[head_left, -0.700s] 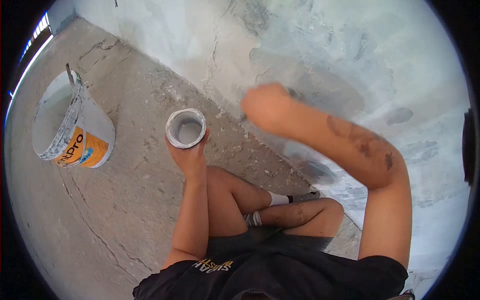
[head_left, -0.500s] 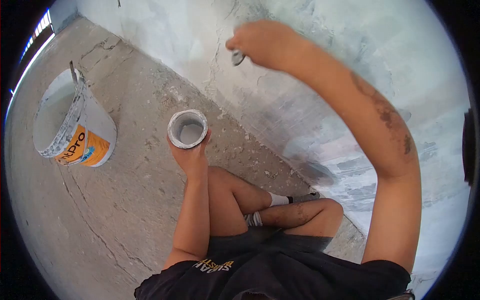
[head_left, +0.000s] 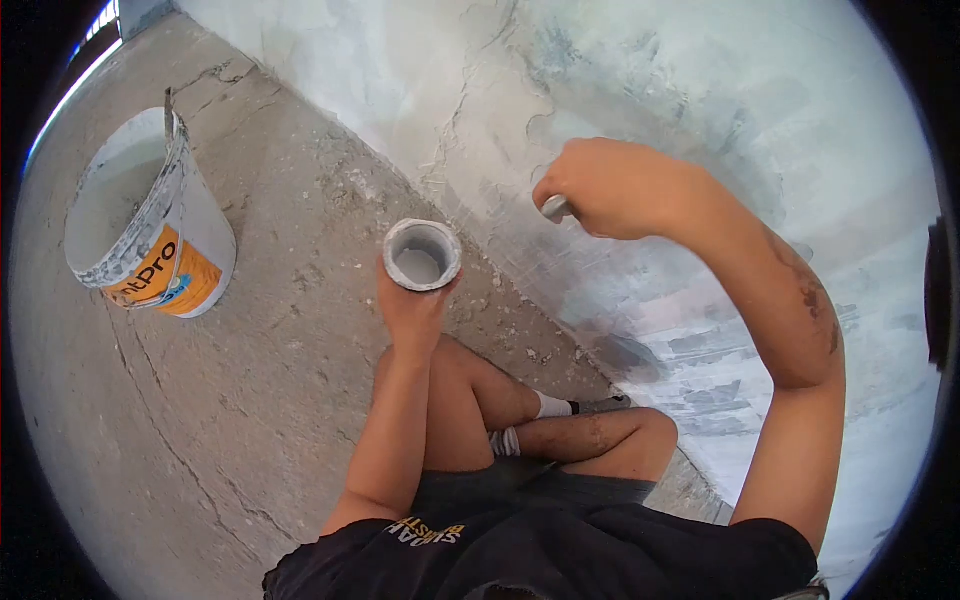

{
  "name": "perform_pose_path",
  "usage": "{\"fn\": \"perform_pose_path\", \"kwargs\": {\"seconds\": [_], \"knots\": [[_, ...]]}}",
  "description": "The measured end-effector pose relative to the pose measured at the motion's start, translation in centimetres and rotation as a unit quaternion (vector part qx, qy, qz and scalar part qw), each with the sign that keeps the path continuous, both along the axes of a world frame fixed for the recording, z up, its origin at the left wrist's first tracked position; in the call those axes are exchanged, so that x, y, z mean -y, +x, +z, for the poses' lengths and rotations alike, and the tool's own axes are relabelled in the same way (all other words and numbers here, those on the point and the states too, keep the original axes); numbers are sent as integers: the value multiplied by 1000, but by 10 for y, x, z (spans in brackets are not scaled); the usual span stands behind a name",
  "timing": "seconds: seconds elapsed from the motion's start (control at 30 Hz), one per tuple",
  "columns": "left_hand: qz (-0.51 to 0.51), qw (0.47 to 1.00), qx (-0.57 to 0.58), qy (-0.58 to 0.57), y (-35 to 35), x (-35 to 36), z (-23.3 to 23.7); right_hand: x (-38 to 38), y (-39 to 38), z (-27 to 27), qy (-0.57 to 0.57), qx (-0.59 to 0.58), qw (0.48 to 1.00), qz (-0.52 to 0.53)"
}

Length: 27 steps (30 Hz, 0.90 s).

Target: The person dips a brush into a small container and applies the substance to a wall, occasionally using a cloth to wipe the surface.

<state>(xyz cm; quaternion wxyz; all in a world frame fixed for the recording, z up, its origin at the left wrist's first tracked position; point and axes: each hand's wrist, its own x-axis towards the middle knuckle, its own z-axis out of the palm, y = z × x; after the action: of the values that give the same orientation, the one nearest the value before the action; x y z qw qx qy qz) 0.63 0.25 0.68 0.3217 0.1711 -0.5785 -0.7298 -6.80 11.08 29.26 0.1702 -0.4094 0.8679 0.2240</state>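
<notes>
The person squatted on the bare concrete floor [head_left: 250, 400], close against a patchy grey-white wall [head_left: 700, 80]. The left hand [head_left: 415, 305] held a small pot [head_left: 422, 255] upright from below, its grip wrapped around the pot's lower part. The open mouth showed pale, wet-looking contents. The pot hung in the air above the left knee, just short of the wall's foot.

The right hand [head_left: 600, 190] was raised against the wall in a tight fist, its grip closed on a tool [head_left: 555, 208]. Only a short grey stub of the tool stuck out on the thumb side. The working end was hidden behind the fist, so it may have been a brush or a small blade; I cannot tell which.

Judging by the damp, darker streaks low on the wall, the step in hand was working the coating onto the surface. A further stroke would call for the tool to stay flat to the wall. A reload would call for the pot to be held level and near.

A large white bucket [head_left: 150, 230] with an orange label stood well apart to the left, with a stick [head_left: 168, 105] poking from its rim.
</notes>
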Motion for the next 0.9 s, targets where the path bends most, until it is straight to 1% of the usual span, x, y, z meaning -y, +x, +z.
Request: {"fn": "perform_pose_path", "kwargs": {"seconds": [0.03,0.07,0.1,0.13,0.2,0.23,0.3,0.33,0.4,0.53,0.6,0.7,0.73,0.8,0.83,0.9], "knots": [[-17,1000,-7,-9,3,-2,8,-8,-3,1,1,0,1000,3],[-34,999,-14,-18,6,-3,13,-17,-7,1,-122,65,990,-2],[-32,998,9,-59,6,-4,14,-21,-9,1,-241,130,962,-6],[-28,998,11,-58,6,-5,14,-25,-8,2,-240,132,962,-3],[-52,996,10,-74,5,-9,12,-31,0,1,-334,158,927,-64],[-51,996,10,-74,5,-10,13,-32,3,-2,-334,158,927,-63],[-54,990,-1,-129,6,-13,15,-37,6,-14,-377,239,891,-82],[-54,990,-1,-131,7,-15,16,-39,5,-22,-379,239,890,-82],[-39,987,-10,-153,8,-18,15,-41,4,-44,-396,276,874,-51],[-60,989,-28,-130,8,-26,13,-44,7,-85,-407,263,871,-79],[-41,980,-25,-193,8,-29,13,-47,5,-103,-404,267,864,-138],[-46,981,-27,-184,8,-31,12,-51,2,-109,-418,272,859,-114],[-48,981,-25,-186,9,-30,15,-49,5,-101,-420,273,858,-115],[-63,987,-22,-145,11,-31,20,-49,11,-75,-385,257,870,-169],[-64,987,-22,-144,10,-32,19,-52,10,-69,-384,257,870,-171],[-46,988,-5,-147,7,-30,16,-57,5,-60,-434,230,856,-159]]}}
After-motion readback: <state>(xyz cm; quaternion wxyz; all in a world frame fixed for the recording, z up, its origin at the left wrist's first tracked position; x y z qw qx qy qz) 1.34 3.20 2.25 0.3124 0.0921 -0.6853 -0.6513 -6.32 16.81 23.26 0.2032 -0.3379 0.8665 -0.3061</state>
